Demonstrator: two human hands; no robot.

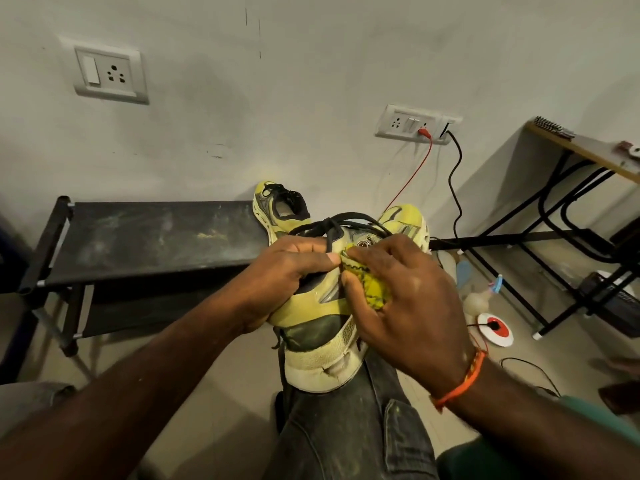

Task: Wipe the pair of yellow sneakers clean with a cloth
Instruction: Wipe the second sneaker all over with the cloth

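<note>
I am wiping the first yellow sneaker [322,327], which rests heel-toward-me on my knee. My left hand [287,271] grips its collar, thumb pressed by the laces. My right hand [408,299] bunches the yellow cloth [370,282] against the side, fingers curled round it. Next, I judge, comes rubbing toward the toe. The second sneaker [277,209] waits on the black bench [149,237] ahead.

A plain room in a home or small workshop, going by the bare scuffed wall [311,64] with switch-and-socket plates [110,73] and cables plugged in. Left of the left hand [287,271] stands a dusty black metal shoe rack [145,233]; right of the right hand [408,299], a metal-framed worktop [588,150] over a tiled floor [519,306] with clutter.
</note>
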